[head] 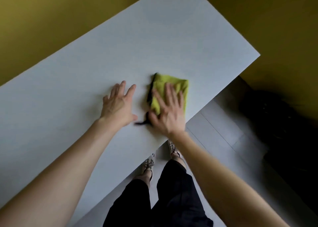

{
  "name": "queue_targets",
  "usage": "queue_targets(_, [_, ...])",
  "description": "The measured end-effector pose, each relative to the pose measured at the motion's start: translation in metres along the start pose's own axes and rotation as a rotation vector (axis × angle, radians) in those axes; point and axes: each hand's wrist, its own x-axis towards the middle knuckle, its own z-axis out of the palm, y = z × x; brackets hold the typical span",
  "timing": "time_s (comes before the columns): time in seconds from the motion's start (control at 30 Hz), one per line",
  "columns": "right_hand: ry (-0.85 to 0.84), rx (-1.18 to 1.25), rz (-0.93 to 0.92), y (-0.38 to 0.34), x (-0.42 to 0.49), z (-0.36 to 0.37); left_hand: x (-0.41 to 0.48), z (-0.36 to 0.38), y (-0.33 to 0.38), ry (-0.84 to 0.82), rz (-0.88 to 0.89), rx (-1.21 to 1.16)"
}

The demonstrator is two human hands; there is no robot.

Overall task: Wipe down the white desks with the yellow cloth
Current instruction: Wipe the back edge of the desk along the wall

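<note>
1. Head view has the person at the white desk (120, 54), and the step in hand looks to me like a wiping stroke. The right hand (167, 109) lies flat on the yellow cloth (179, 87), fingers straight and spread, pressing it onto the desk top.
2. The left hand (117, 106) rests bare on the desk just beside the cloth, fingers spread and flat, holding nothing. It seems to serve as a brace.
3. The cloth sits near the desk's front edge, toward the end on the person's right. Most of the desk top stretches away uncovered.
4. To do this well, I would press evenly through the whole palm and run overlapping strokes from the desk's far edge back to the front. I would also shift the bracing hand off each patch before the cloth arrives, so no strip is missed.
5. Mind the desk's front edge: the cloth lies close to it and could slip off on a hard stroke.
6. The cloth is folded into a thick, roughly rectangular pad, bright yellow-green and soft-looking. It has a black trim (150, 92) down one side and a thin, blurred black tail (142, 121) trailing onto the desk.
</note>
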Motion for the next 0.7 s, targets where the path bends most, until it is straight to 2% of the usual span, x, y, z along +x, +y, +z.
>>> queue_targets(0.1, [-0.183,0.017,-0.451,0.014,-0.03,-0.008,0.017,-0.01,0.011,0.028,0.045,0.007])
queue_targets(0.13, [-0.201,-0.006,-0.554,0.043,-0.023,-0.013,0.022,-0.012,0.017,0.02,0.059,0.021])
queue_targets(0.17, [-0.208,-0.03,-0.58,0.077,-0.012,-0.021,0.026,-0.012,0.023,0.008,0.064,0.035])
queue_targets(0.2, [-0.186,-0.052,-0.52,0.114,0.003,-0.03,0.031,-0.01,0.03,-0.003,0.057,0.048])
queue_targets(0.3, [-0.054,-0.112,-0.143,0.218,0.05,-0.065,0.042,0.002,0.05,-0.012,-0.046,0.076])
queue_targets(0.37, [-0.027,-0.127,0.083,0.246,0.07,-0.074,0.046,0.009,0.057,-0.031,-0.103,0.088])
queue_targets(0.43, [0.019,-0.11,0.259,0.219,0.08,-0.063,0.049,0.011,0.057,-0.037,-0.131,0.093])
queue_targets(0.5, [0.046,-0.082,0.299,0.153,0.068,-0.047,0.05,0.011,0.057,-0.041,-0.14,0.095])
queue_targets(0.6, [-0.091,0.018,-0.038,0.05,0.03,-0.024,0.051,0.013,0.054,-0.002,-0.134,0.077])
queue_targets(0.7, [-0.189,0.077,-0.235,0.028,0.022,-0.018,0.052,0.023,0.043,0.055,-0.121,0.061])
